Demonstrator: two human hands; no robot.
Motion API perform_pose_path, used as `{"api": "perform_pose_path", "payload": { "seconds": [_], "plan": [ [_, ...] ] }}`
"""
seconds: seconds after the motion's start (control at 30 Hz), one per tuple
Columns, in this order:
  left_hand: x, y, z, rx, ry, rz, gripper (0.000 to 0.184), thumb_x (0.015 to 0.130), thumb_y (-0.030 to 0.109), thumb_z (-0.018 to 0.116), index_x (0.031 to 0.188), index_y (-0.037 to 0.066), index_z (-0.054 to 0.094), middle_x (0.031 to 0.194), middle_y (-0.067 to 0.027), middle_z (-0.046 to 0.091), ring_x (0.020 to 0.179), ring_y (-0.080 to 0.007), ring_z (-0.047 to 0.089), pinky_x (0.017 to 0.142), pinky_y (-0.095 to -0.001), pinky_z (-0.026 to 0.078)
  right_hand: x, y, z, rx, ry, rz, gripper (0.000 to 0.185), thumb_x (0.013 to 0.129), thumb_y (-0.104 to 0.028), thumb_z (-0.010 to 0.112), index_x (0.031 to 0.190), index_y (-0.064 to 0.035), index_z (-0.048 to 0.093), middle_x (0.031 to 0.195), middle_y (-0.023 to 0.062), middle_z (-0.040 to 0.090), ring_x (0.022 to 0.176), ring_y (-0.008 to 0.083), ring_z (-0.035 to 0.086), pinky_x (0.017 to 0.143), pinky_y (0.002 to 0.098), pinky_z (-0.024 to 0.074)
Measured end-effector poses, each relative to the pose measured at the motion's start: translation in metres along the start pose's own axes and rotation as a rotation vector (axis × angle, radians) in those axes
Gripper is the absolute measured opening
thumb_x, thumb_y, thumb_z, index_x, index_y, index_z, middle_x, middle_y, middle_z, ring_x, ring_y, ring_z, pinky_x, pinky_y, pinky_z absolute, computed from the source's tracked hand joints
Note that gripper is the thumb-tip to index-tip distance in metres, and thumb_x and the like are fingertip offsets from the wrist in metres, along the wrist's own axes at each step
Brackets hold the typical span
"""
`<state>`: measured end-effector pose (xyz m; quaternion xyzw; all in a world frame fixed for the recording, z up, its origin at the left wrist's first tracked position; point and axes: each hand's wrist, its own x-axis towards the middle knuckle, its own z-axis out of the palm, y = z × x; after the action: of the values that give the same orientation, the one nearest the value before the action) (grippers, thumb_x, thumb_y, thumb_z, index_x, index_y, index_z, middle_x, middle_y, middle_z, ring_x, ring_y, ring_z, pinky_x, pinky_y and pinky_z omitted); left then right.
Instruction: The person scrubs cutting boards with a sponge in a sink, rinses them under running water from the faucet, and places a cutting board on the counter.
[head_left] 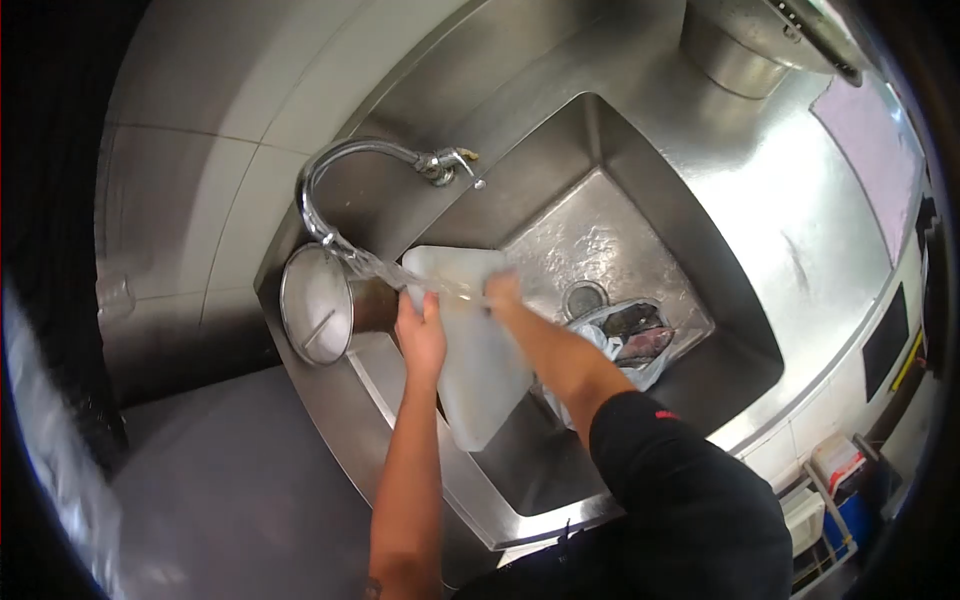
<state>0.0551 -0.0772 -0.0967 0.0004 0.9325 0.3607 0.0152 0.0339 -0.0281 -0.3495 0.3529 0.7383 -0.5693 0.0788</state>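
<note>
Steel sink (692, 240): at its left side, we grasp the board (480, 385) by one edge in our left hand (423, 340), right hand (503, 290) blurred, finger state unclear; we judge steady tilt best, keeping water (385, 268) draining sinkward.

Wht board (483, 375), tilted @ sink (640, 235)

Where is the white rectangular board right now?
In the head view, the white rectangular board sits at the left of the steel sink, under running water, the bare left hand at its edge.
</note>
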Motion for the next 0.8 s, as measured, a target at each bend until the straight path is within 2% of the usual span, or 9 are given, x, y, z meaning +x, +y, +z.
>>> {"api": "perform_pose_path", "payload": {
  "seconds": [0.03,0.13,0.23,0.3,0.33,0.4,0.6,0.7,0.8],
  "plan": [
    [-0.001,0.000,0.001,0.016,0.012,-0.003,0.028,0.092,0.016,0.055,0.110,-0.005,0.055,0.101,-0.0229,0.065,0.093,-0.0374,0.063,0.085,-0.0402,0.046,0.009,-0.034,-0.014,0.440,0.131,0.234,0.026,0.082,-0.013,0.055,0.102,-0.0001,0.063,0.106,0.0224,0.064,0.099,0.0387,0.061,0.090,0.0439,0.0467],
    [0.004,-0.011,0.002,-0.051,-0.034,0.033,0.028,0.091,0.012,0.055,0.112,-0.006,0.054,0.102,-0.0226,0.065,0.090,-0.0339,0.062,0.085,-0.0385,0.046,0.018,0.002,-0.009,0.387,0.227,-0.084,0.028,0.079,-0.010,0.056,0.104,0.0001,0.065,0.107,0.0224,0.064,0.101,0.0379,0.061,0.089,0.0430,0.0478],
    [0.006,-0.015,-0.005,-0.104,-0.001,-0.014,0.027,0.091,0.010,0.054,0.113,-0.005,0.054,0.102,-0.0213,0.065,0.088,-0.0312,0.062,0.085,-0.0367,0.046,0.022,0.098,0.055,0.505,0.198,0.085,0.032,0.076,-0.006,0.057,0.106,-0.0003,0.066,0.106,0.0225,0.065,0.101,0.0377,0.062,0.088,0.0412,0.0485],
    [0.004,-0.015,-0.007,-0.104,0.016,-0.028,0.027,0.091,0.010,0.054,0.113,-0.005,0.055,0.099,-0.0208,0.066,0.086,-0.0298,0.062,0.083,-0.0362,0.047,0.027,0.089,0.049,-0.140,0.016,0.080,0.034,0.075,-0.005,0.057,0.108,-0.0010,0.066,0.108,0.0229,0.066,0.104,0.0369,0.062,0.090,0.0397,0.0483],
    [0.001,-0.014,-0.006,-0.113,0.030,-0.046,0.026,0.091,0.010,0.054,0.113,-0.004,0.055,0.096,-0.0203,0.066,0.084,-0.0284,0.062,0.082,-0.0358,0.047,0.033,0.081,0.046,-0.140,0.020,0.081,0.034,0.075,-0.005,0.057,0.108,-0.0010,0.066,0.108,0.0229,0.066,0.104,0.0369,0.062,0.090,0.0397,0.0483],
    [-0.002,-0.009,-0.005,-0.088,-0.004,-0.045,0.027,0.091,0.012,0.055,0.113,-0.003,0.055,0.094,-0.0208,0.066,0.083,-0.0301,0.063,0.081,-0.0374,0.047,0.027,0.002,-0.004,0.458,0.048,0.418,0.034,0.076,-0.006,0.056,0.108,-0.0017,0.066,0.109,0.0234,0.065,0.106,0.0367,0.062,0.091,0.0396,0.0479],
    [-0.013,0.015,0.007,0.072,-0.133,-0.050,0.035,0.088,0.024,0.062,0.112,-0.001,0.057,0.094,-0.0265,0.066,0.090,-0.0428,0.063,0.079,-0.0458,0.048,-0.066,-0.020,-0.039,0.924,0.070,0.189,0.035,0.083,-0.014,0.059,0.116,-0.0004,0.061,0.122,0.0227,0.057,0.117,0.0354,0.053,0.101,0.0392,0.0395],
    [-0.003,0.022,0.010,0.185,-0.156,0.101,0.040,0.089,0.031,0.060,0.111,-0.001,0.059,0.095,-0.0285,0.065,0.093,-0.0450,0.062,0.081,-0.0481,0.047,-0.161,-0.058,-0.062,0.747,0.224,0.016,0.036,0.087,-0.018,0.057,0.118,0.0006,0.057,0.123,0.0232,0.054,0.117,0.0365,0.051,0.104,0.0407,0.0364],
    [0.005,0.042,0.004,0.155,-0.193,-0.121,0.046,0.090,0.037,0.057,0.114,-0.002,0.057,0.099,-0.0306,0.063,0.097,-0.0468,0.060,0.084,-0.0498,0.046,-0.159,-0.099,-0.083,0.613,0.265,-0.137,0.032,0.089,-0.019,0.055,0.112,0.0023,0.057,0.118,0.0248,0.055,0.114,0.0384,0.051,0.101,0.0416,0.0369]
  ]
}}
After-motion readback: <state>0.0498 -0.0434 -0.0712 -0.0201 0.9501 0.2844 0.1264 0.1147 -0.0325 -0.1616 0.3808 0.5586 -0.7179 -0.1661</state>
